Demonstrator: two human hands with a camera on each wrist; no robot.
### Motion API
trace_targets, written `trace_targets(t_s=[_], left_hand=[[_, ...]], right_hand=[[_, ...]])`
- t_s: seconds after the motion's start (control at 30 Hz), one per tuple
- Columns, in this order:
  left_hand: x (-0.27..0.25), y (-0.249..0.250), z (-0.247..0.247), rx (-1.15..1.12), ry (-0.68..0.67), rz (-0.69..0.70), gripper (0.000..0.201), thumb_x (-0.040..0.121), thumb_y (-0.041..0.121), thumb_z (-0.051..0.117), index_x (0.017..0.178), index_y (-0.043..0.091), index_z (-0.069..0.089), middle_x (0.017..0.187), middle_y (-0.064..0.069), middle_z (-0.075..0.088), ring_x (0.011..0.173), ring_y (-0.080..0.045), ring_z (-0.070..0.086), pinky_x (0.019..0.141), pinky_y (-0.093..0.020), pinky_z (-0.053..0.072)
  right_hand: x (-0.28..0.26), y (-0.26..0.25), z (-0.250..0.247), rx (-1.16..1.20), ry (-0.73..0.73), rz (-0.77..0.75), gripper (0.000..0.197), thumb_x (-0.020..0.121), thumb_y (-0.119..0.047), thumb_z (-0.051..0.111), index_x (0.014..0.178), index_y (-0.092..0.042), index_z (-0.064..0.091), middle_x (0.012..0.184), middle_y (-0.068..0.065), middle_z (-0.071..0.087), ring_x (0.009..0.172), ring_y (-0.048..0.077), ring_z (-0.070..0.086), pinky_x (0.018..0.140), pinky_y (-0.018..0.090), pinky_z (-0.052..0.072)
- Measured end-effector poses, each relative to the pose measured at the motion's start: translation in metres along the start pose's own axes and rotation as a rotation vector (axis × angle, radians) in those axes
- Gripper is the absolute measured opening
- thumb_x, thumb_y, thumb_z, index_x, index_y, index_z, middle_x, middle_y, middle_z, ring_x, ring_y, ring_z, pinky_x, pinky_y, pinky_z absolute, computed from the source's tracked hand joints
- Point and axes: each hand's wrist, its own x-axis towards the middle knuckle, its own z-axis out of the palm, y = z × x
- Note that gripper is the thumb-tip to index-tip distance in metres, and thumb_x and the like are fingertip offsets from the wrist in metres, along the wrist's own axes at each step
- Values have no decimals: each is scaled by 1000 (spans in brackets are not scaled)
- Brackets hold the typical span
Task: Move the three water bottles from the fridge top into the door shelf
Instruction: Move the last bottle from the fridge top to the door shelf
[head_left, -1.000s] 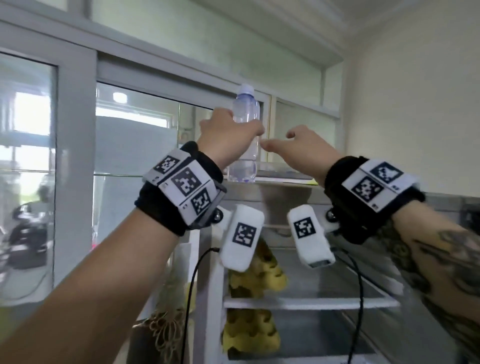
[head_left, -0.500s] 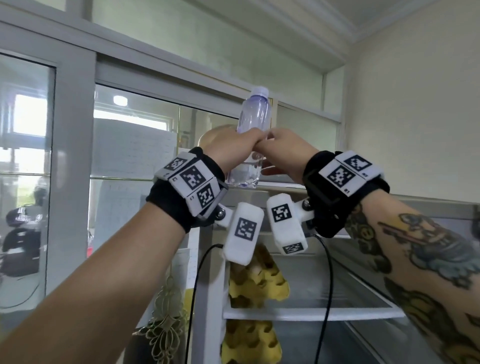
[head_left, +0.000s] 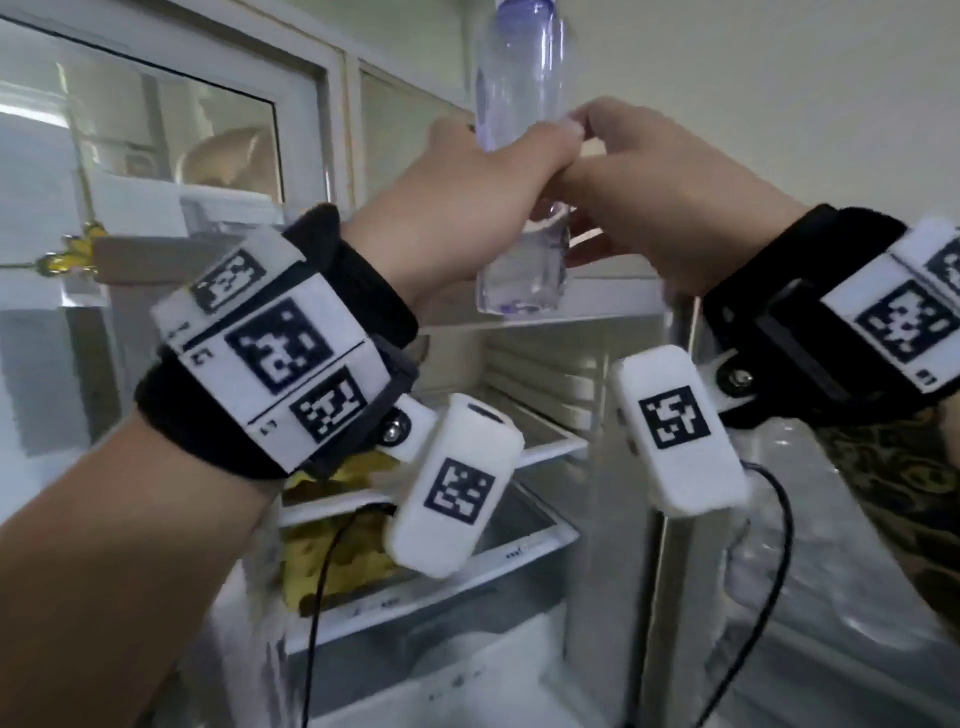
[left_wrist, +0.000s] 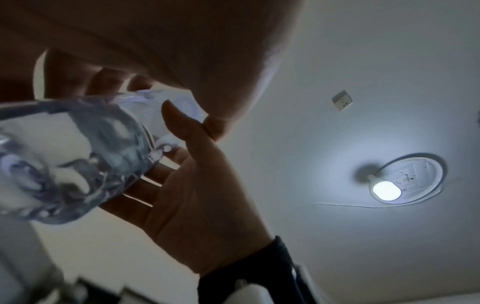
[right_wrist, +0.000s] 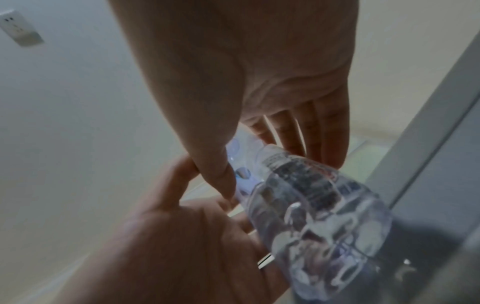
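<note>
A clear water bottle (head_left: 519, 78) with a pale purple tint stands upright in the air, its base just above the fridge top (head_left: 608, 293). My left hand (head_left: 483, 171) grips its middle from the left. My right hand (head_left: 665, 197) curls round it from the right, thumb meeting the left thumb. In the left wrist view the bottle (left_wrist: 72, 160) lies between the left hand (left_wrist: 155, 41) and the right hand (left_wrist: 197, 216). The right wrist view shows the bottle (right_wrist: 311, 216) with its printed label, held by the right hand (right_wrist: 246, 61) and the left hand (right_wrist: 168, 246). No other bottle is plainly visible.
The fridge stands open below my hands, with white shelves (head_left: 550, 447) and yellow egg cartons (head_left: 332, 561) inside. The open door (head_left: 831, 597) is at the right, blurred. A glass-paned window (head_left: 156, 156) is at the left. A ceiling lamp (left_wrist: 387, 191) glows overhead.
My right hand has come in from the right and closed round the bottle that the left hand held. The bottle has risen off the fridge top, and my view has tilted down.
</note>
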Motion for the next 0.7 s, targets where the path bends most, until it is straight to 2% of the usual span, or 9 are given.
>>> trace_targets(t_s=[0.03,0.1,0.17,0.23,0.33,0.4,0.5,0.57,0.7], left_hand=[[-4,-2,20,-18,-38,-7,73,78,62,54,134,16,47,99,10,65,93,-4,64,73,-31,49],[-15,-3,52,-37,-108,-24,83,69,67,55,134,17,45,109,5,66,100,-12,67,82,-35,53],[-28,-3,87,-32,-220,-24,77,73,65,58,131,18,44,108,9,65,94,-6,66,79,-29,53],[-43,-3,119,-31,-353,-5,72,81,61,59,135,17,39,113,10,63,91,3,60,70,-19,44],[-64,-1,166,-61,-522,12,73,84,58,60,140,19,35,123,8,62,95,1,61,69,-17,44],[-73,0,195,-80,-568,7,70,84,56,61,138,19,35,120,6,63,92,0,61,65,-18,43],[-87,2,231,-92,-618,-5,70,84,55,62,137,19,34,118,1,66,95,-11,65,64,-21,42],[-95,4,252,-97,-649,-23,69,84,54,61,136,19,33,119,-2,66,97,-16,65,63,-22,42],[-104,6,284,-128,-681,-47,57,87,49,61,128,18,34,115,-3,67,96,-18,65,67,-26,44]], right_hand=[[-14,10,-12,-37,9,30,47,70,-35,67,111,-14,56,93,6,70,74,16,65,73,38,62],[-40,29,-33,-86,21,86,54,59,-42,69,105,-19,54,84,0,72,67,13,64,64,31,58],[-70,51,-57,-161,45,146,62,48,-45,66,103,-20,52,71,-9,69,62,9,62,61,29,54],[-98,73,-80,-253,60,207,65,45,-52,64,103,-25,53,73,-10,69,65,6,65,68,36,59],[-137,102,-111,-301,76,315,62,49,-57,66,105,-34,52,74,-12,72,70,8,68,81,49,58],[-156,118,-127,-321,99,373,69,49,-57,66,110,-29,52,80,-8,73,75,15,70,81,52,57],[-180,138,-145,-345,130,403,75,50,-56,68,116,-26,50,93,0,74,82,17,72,82,52,56],[-194,150,-155,-342,165,423,78,49,-57,69,117,-24,48,95,1,75,85,22,73,82,51,56],[-213,173,-169,-304,215,465,75,49,-55,71,113,-22,48,96,7,75,85,27,73,83,51,56]])
